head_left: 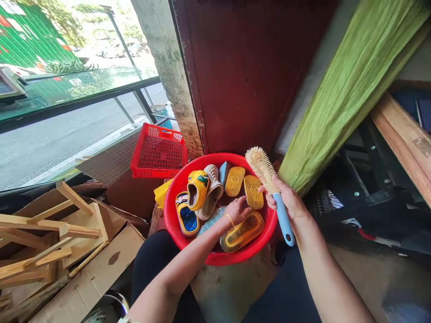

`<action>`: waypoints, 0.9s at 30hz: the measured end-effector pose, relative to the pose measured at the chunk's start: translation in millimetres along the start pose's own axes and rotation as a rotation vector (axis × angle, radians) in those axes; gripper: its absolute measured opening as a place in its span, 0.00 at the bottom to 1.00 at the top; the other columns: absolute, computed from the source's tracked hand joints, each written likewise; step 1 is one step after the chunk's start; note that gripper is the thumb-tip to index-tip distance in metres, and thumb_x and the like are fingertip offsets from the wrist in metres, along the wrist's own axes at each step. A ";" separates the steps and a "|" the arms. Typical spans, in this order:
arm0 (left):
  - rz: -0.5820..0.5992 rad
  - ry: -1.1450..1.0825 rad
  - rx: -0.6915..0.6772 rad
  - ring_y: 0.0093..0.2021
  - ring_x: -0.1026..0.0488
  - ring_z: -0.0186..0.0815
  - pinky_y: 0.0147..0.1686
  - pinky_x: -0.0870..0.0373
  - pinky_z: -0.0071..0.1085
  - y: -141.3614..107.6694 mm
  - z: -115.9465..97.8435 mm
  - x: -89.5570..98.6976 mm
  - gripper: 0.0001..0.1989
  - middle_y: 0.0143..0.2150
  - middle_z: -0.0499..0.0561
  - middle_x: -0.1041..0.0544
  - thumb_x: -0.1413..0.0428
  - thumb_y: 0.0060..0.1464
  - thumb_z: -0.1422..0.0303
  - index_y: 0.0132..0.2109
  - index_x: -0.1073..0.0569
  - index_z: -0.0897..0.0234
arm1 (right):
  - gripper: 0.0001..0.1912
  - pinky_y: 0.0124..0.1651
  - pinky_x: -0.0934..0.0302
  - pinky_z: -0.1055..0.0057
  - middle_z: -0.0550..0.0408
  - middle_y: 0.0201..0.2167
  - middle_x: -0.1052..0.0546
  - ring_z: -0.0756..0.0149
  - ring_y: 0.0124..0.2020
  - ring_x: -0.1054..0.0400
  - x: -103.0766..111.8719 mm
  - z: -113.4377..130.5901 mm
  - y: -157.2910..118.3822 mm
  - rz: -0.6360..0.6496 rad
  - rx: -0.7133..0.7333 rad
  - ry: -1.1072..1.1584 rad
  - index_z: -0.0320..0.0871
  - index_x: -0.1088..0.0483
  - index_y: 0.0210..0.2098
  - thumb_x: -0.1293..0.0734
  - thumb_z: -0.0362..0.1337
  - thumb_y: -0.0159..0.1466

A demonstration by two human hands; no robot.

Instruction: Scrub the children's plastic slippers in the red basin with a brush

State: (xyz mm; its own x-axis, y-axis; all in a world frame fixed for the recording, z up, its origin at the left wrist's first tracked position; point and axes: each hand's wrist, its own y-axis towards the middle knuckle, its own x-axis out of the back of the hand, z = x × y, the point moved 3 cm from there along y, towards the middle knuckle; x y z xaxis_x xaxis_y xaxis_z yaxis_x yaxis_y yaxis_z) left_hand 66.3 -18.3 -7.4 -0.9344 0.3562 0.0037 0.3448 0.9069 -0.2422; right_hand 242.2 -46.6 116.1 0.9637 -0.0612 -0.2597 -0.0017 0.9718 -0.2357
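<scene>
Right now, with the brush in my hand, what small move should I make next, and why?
Probably pick up the yellow-soled shoe with your left hand. That hand is right beside it, and the shoe lies sole-up near the rim of the red basin. Your right hand already holds the blue-handled bristle brush.
</scene>
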 end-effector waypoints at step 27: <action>0.082 -0.453 0.165 0.31 0.26 0.34 0.28 0.30 0.27 18.9 -24.0 55.7 0.32 0.40 0.51 0.22 0.41 0.44 0.68 0.59 0.28 0.60 | 0.34 0.21 0.33 0.70 0.47 0.41 0.18 0.67 0.23 0.28 16.6 -70.1 -0.5 -0.290 0.288 -0.497 0.45 0.31 0.61 0.34 0.61 0.65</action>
State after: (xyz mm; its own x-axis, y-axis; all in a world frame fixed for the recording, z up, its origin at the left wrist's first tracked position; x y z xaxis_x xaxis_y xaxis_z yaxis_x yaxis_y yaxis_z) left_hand 22.9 24.1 11.5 -0.8625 0.2576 -0.4356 0.4339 0.8194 -0.3745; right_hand 239.5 -64.1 46.2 0.9230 -0.2852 0.2582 0.2826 0.9580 0.0482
